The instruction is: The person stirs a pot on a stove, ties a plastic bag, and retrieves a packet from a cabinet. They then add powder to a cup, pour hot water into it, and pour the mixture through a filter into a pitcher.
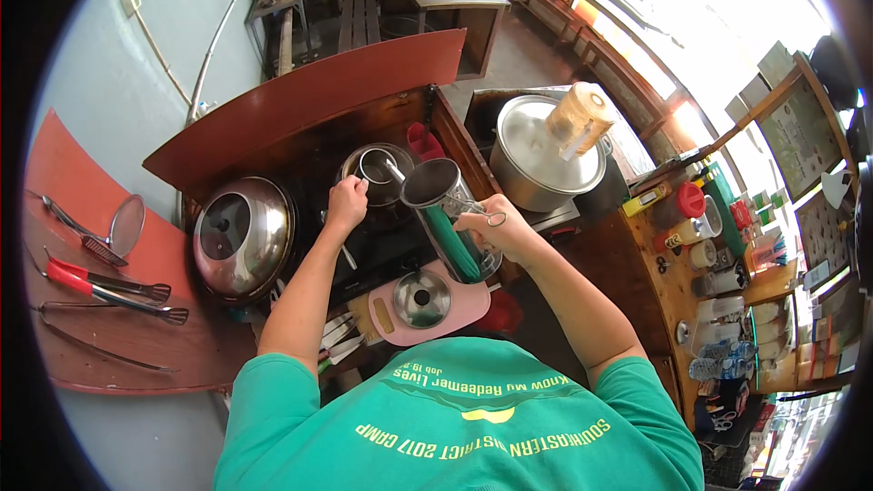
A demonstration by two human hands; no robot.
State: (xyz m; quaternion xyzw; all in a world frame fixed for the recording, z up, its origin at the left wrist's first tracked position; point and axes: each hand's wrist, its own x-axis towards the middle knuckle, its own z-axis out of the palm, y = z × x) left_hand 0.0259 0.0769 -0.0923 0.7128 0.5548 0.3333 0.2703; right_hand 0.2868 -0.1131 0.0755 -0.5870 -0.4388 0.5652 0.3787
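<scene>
My left hand [346,202] is closed at the rim of a small round metal ladle or cup [376,165], above a dark round pot [362,193] on the black stove area. My right hand [503,229] is closed round the looped metal handle of a strainer [430,184], whose mesh cup sits over a clear container with a green inside [452,241]. Just below the container, a metal lid with a dark knob [422,298] lies on a pink board [466,306].
A large domed pan [244,238] stands at the left, near hanging tongs [109,286] and skimmers. At the right is a big lidded pot [536,156] with a paper-wrapped container [582,116] on top. Knives [340,336] lie near my body; a crowded wooden shelf [668,309] is farther right.
</scene>
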